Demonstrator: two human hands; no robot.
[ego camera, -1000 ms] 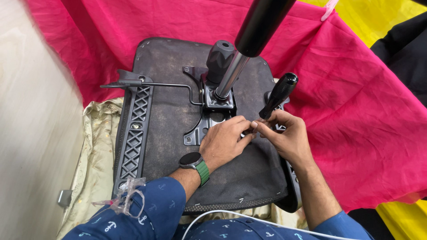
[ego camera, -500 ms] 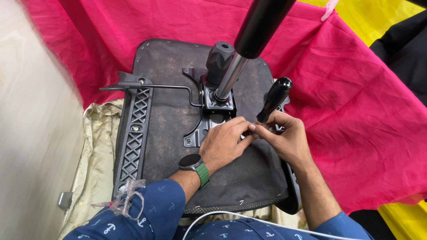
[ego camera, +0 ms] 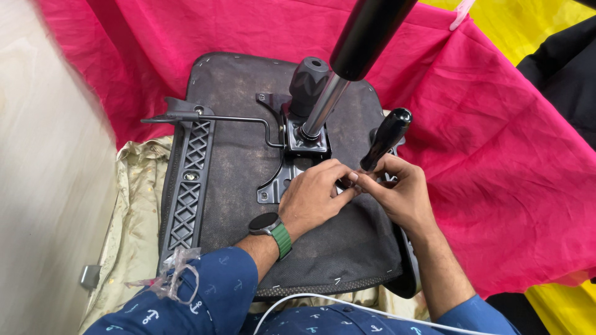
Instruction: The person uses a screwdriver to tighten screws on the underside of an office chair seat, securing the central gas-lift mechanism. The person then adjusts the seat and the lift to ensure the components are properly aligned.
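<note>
An upturned black chair seat (ego camera: pixel 236 186) lies on a pink cloth, its metal mechanism plate (ego camera: pixel 292 170) facing up. A gas cylinder (ego camera: pixel 347 62) rises from the plate toward the camera. My right hand (ego camera: pixel 400 195) grips the lower end of a black-handled screwdriver (ego camera: pixel 386 139) that stands tilted over the plate's right side. My left hand (ego camera: pixel 313 195), with a green-strapped watch on its wrist, rests on the plate. Its fingertips are pinched against the screwdriver's shaft beside my right fingers. The tool's tip is hidden by my fingers.
A black lattice armrest bracket (ego camera: pixel 189 186) and a thin metal lever (ego camera: pixel 217 118) sit on the seat's left. The pink cloth (ego camera: pixel 496 155) spreads around it, over yellow fabric (ego camera: pixel 521 31). A beige cloth (ego camera: pixel 133 223), a crumpled plastic wrapper (ego camera: pixel 171 276) and a white cable (ego camera: pixel 323 301) lie near me.
Both hands stay at the same spot on the plate. The screwdriver handle has shifted only slightly in its tilt.
</note>
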